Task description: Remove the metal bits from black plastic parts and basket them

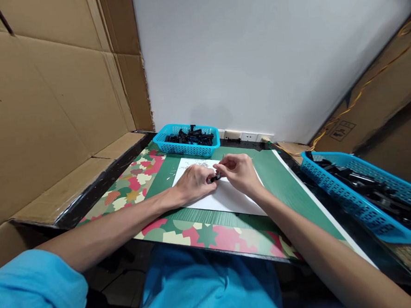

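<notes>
Over a white sheet [225, 197], both hands meet near its middle. My left hand [194, 183] is closed on a small black plastic part [215, 177], most of it covered by the fingers. My right hand [240, 171] pinches at the part's right side; a thin, slender piece seems to show at its fingertips, too small to name. Just beyond my left hand, a scatter of tiny grey metal-looking pieces [195, 164] lies on the sheet.
A blue basket [187, 149] of black plastic parts stands at the back. Another blue basket [355, 217] with black parts is at the right. Cardboard [56, 98] walls the left side. Sockets [249, 136] and a yellow cable [355, 99] run along the back and right.
</notes>
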Demonstrator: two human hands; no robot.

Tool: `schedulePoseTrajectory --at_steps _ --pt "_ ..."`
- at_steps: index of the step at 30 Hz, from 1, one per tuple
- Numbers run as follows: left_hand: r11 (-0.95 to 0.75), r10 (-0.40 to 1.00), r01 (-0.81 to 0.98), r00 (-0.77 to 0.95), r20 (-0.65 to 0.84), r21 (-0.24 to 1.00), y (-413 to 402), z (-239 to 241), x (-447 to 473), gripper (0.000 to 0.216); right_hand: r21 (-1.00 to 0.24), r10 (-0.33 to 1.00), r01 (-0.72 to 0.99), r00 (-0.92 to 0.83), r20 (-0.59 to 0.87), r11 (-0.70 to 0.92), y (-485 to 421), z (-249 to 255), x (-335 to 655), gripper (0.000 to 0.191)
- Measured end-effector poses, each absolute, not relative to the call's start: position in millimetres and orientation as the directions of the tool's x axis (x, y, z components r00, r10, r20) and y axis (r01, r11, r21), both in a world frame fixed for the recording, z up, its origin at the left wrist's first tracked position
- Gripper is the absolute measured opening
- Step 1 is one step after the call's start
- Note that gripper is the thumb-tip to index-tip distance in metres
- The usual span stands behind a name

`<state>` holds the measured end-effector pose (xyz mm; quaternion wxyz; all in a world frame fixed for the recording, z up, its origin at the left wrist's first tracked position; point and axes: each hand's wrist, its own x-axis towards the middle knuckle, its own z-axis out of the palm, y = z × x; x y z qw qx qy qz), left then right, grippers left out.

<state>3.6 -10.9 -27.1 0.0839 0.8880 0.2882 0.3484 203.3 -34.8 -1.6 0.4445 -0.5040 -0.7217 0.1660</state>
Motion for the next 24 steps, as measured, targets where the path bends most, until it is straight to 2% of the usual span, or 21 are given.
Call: schedulePoseTrajectory --at_steps 5,11,14,20,24 --pt "-0.818 0.574 0.436 0.603 0.554 0.374 -8 -29 2 0.019 -0.665 0.858 0.604 -0.063 0.509 0.439 -34 -5 199 0.036" --pt "-0.836 0.546 0.420 0.560 0.623 0.354 -6 -25 2 0.004 -0.748 0.815 0.434 0.052 0.578 0.503 -27 8 216 0.035" --pt "-0.820 0.564 0.420 0.470 0.679 0.390 -4 -21 1 0.017 -0.743 0.809 0.477 0.103 0.578 0.470 -22 18 242 0.036" --pt "-0.789 0.607 0.406 0.397 0.688 0.461 -2 -12 -5 0.020 -0.755 0.892 0.532 -0.002 0.452 0.384 -8 16 268 0.034" --pt "-0.810 0.578 0.378 0.385 0.719 0.449 0 -13 -6 0.020 -0.818 0.923 0.432 -0.118 0.366 0.380 -5 12 259 0.031"
